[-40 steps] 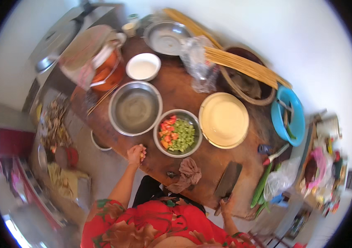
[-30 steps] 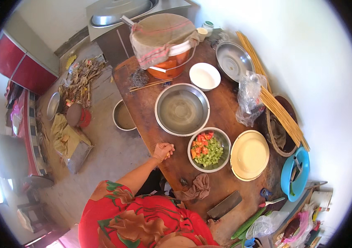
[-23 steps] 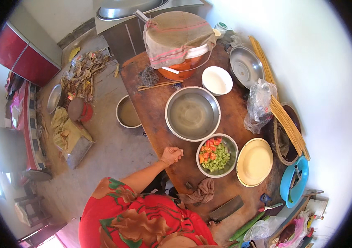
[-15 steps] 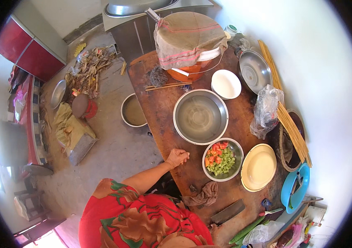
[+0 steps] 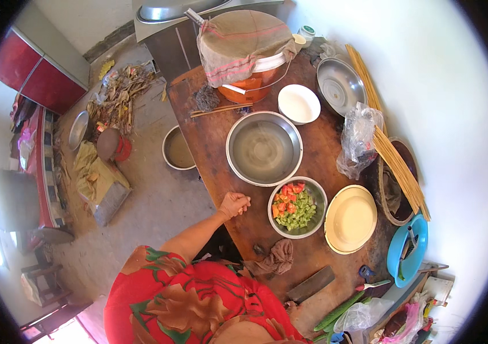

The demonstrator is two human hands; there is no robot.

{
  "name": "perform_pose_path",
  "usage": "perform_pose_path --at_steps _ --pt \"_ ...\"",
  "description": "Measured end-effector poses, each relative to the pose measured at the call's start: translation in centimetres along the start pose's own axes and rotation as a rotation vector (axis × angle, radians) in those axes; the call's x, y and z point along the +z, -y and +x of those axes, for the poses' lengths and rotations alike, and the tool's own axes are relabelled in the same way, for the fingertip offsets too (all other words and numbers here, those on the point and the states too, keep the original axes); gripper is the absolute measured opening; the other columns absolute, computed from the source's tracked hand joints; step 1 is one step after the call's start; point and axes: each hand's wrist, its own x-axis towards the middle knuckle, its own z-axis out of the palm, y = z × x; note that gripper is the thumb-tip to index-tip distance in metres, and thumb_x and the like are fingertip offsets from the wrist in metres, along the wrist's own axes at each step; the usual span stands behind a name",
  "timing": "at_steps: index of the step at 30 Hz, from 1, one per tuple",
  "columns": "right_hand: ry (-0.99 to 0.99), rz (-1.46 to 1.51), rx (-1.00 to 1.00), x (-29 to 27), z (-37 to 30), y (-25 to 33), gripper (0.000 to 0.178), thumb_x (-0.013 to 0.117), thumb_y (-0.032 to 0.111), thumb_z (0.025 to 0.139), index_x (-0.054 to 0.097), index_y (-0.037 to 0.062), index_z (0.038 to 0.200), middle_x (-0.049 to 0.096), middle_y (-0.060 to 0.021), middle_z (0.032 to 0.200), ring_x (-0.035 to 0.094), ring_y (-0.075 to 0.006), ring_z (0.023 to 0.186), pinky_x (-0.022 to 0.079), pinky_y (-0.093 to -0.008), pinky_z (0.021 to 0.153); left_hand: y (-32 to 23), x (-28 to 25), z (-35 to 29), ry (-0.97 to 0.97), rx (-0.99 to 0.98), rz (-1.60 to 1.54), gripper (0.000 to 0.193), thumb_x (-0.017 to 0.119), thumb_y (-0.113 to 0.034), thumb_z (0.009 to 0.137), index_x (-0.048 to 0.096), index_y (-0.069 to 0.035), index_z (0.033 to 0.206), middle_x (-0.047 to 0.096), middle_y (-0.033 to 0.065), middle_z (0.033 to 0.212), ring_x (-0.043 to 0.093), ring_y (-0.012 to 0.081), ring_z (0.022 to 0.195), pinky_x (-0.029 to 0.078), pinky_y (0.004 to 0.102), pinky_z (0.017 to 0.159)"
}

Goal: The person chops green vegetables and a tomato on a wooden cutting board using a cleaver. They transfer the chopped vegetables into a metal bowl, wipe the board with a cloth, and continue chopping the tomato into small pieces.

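My left hand [image 5: 235,204] is at the table's left edge, its fingers curled into a loose fist with nothing seen in them. Just right of it stands a steel bowl [image 5: 323,217] holding chopped red pieces [image 5: 288,198] that look like tomato and chopped green vegetable pieces [image 5: 300,213]. Beyond that bowl is a larger steel basin [image 5: 296,129] with cloudy water. A cream enamel basin [image 5: 351,220] sits to the right. Nearer me lie a crumpled brown cloth [image 5: 278,256] and a dark flat blade [image 5: 311,285]. My right hand is not in view.
A cloth-covered orange bucket [image 5: 255,83], a white bowl [image 5: 299,104] and chopsticks [image 5: 221,109] occupy the far end. Along the wall are a steel basin [image 5: 341,86], a plastic bag [image 5: 359,140], long sticks [image 5: 398,169] and a blue basin [image 5: 407,252]. Another basin [image 5: 179,148] stands on the floor.
The view has shifted slightly, so the table and its things appear further left and higher. My left hand keeps its curled shape at the table edge.
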Motion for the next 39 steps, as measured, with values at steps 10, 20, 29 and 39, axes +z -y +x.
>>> perform_pose_path --at_steps 10,20,29,39 --pt "0.025 0.06 -0.059 0.6 1.0 2.1 0.042 0.067 0.004 0.074 0.046 0.01 0.111 0.053 -0.0098 0.083 0.053 -0.0209 0.065 0.043 -0.0342 0.051 -0.3 0.1 0.0 -0.068 0.017 0.043 0.027 0.068 -0.025 0.088 0.065 -0.004 0.07 0.06 0.0033 0.057 0.049 0.0091 0.039 0.034 0.0254 0.033" --pt "0.04 0.139 -0.175 3.6 -3.8 7.2 0.035 0.064 0.004 0.077 0.048 0.0108 0.108 0.05 -0.0058 0.077 0.05 -0.0177 0.059 0.039 -0.0311 0.047 -0.4 0.4 -0.6 -0.032 0.06 0.023 0.028 0.067 -0.025 0.089 0.066 -0.002 0.072 0.058 0.0023 0.056 0.047 0.0084 0.039 0.035 0.0242 0.035" --pt "0.138 0.123 -0.303 6.8 -11.0 11.7 0.029 0.062 0.003 0.08 0.049 0.0115 0.105 0.046 -0.0022 0.072 0.046 -0.0147 0.054 0.035 -0.0284 0.043 -0.6 -0.4 -1.0 0.043 0.053 -0.024 0.03 0.067 -0.03 0.089 0.068 -0.003 0.076 0.058 0.0025 0.058 0.048 0.0084 0.04 0.035 0.0246 0.035" --pt "0.381 -0.054 -0.469 12.2 -19.6 20.2 0.022 0.06 0.003 0.083 0.05 0.0123 0.101 0.042 0.0018 0.067 0.042 -0.0115 0.049 0.03 -0.0253 0.039 -0.2 -14.6 -10.5 -0.188 0.038 -0.279 0.027 0.067 -0.026 0.09 0.068 -0.002 0.077 0.062 0.0039 0.061 0.05 0.0076 0.041 0.035 0.0236 0.034"
